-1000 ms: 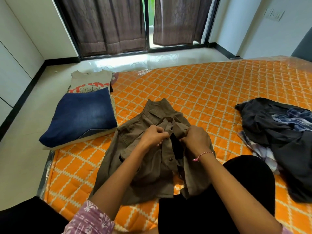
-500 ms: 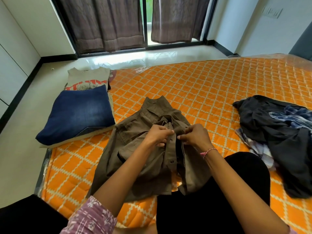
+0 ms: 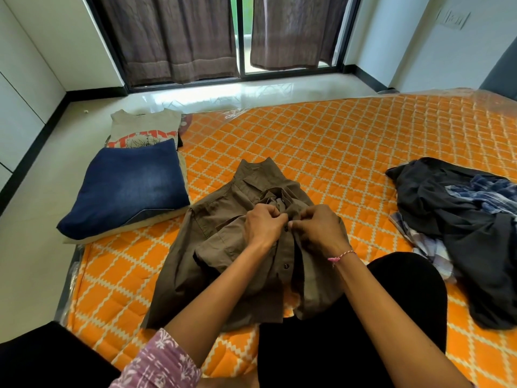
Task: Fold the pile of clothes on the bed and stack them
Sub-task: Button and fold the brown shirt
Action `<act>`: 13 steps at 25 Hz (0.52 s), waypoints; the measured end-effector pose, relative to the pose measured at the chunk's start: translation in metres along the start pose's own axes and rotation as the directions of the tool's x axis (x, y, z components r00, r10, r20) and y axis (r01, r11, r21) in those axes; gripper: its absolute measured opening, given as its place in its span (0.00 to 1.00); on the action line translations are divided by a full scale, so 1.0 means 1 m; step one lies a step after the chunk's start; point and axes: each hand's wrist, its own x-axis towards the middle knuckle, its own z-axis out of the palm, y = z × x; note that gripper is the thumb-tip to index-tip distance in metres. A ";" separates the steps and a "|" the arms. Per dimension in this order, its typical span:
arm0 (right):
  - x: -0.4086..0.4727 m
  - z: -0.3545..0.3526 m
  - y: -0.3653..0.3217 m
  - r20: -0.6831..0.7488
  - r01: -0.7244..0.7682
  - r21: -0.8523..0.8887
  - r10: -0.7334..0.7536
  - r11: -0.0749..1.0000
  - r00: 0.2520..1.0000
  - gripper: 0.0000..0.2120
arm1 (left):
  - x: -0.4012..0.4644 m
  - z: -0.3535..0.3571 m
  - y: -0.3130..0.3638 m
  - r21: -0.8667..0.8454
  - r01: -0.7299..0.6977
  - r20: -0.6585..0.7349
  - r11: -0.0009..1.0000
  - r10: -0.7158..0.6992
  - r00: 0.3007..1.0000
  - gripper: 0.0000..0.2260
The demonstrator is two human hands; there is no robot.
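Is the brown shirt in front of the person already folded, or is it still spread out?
Not folded. The brown shirt lies spread on the mattress, collar away, while the left hand and right hand pinch its button placket.

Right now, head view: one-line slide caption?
Both hands, left hand and right hand, pinch brown button-up shirt on orange quilted mattress.

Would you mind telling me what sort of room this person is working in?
Most likely a bedroom at home: an orange quilted mattress on the floor, brown curtains over a sliding glass door, and clothes being sorted, such as folded blue jeans.
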 end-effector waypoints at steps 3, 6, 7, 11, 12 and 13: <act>0.000 0.003 0.006 0.028 0.001 -0.035 0.000 0.999 1.000 0.11 | -0.002 0.000 -0.001 0.035 -0.026 -0.010 0.999 0.026 1.000 0.09; -0.006 0.008 0.007 -0.139 0.097 -0.162 -0.120 0.982 0.983 0.11 | -0.005 0.004 -0.002 0.047 -0.058 -0.054 0.997 0.060 0.997 0.09; -0.008 0.009 0.007 -0.156 0.122 -0.170 -0.149 0.978 0.976 0.09 | -0.006 0.006 -0.002 0.051 -0.070 -0.072 0.996 0.074 0.995 0.08; -0.011 0.017 0.012 -0.130 0.145 -0.155 -0.166 0.977 0.978 0.07 | -0.007 0.010 -0.006 -0.064 -0.040 -0.119 0.997 0.032 0.992 0.09; -0.011 0.018 0.013 -0.141 0.148 -0.127 -0.166 0.981 0.976 0.06 | -0.007 0.011 -0.007 -0.070 -0.037 -0.124 0.997 0.028 0.992 0.09; -0.011 0.020 0.015 -0.165 0.149 -0.107 -0.165 0.983 0.972 0.05 | -0.007 0.011 -0.007 -0.061 -0.039 -0.124 0.997 0.032 0.992 0.08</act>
